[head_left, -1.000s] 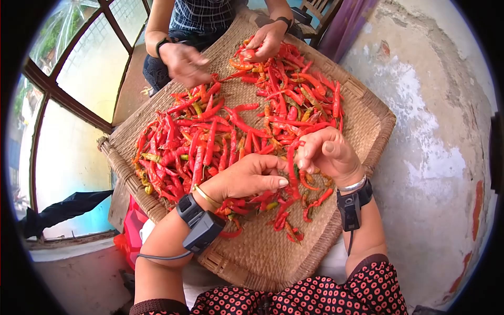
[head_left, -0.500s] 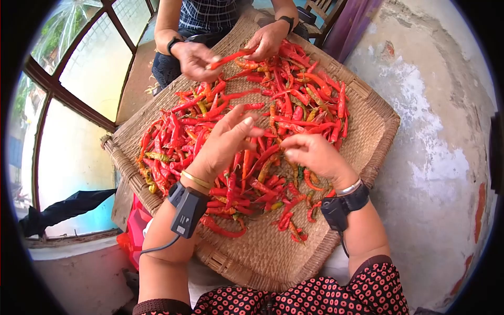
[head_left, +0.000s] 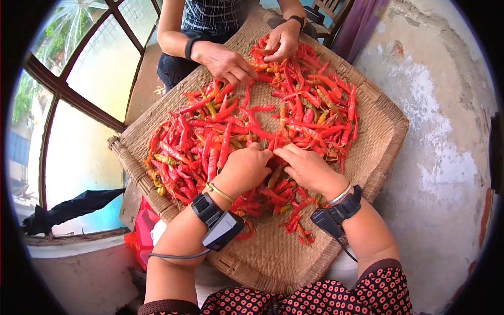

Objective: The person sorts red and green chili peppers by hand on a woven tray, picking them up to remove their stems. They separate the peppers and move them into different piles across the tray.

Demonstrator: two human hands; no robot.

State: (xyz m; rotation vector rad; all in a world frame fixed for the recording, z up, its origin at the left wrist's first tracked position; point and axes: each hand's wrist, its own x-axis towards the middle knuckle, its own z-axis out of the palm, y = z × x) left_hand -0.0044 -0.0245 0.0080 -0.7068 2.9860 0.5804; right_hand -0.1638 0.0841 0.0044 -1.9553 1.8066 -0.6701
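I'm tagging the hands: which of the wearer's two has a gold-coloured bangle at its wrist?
The left hand, with the gold-coloured bangle; the right hand has a silvery bangle.

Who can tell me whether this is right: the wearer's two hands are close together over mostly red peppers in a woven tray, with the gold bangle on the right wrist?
Not quite: the head view shows the gold bangle on the left wrist. The left hand and right hand are indeed close together over mostly red peppers in a woven tray.
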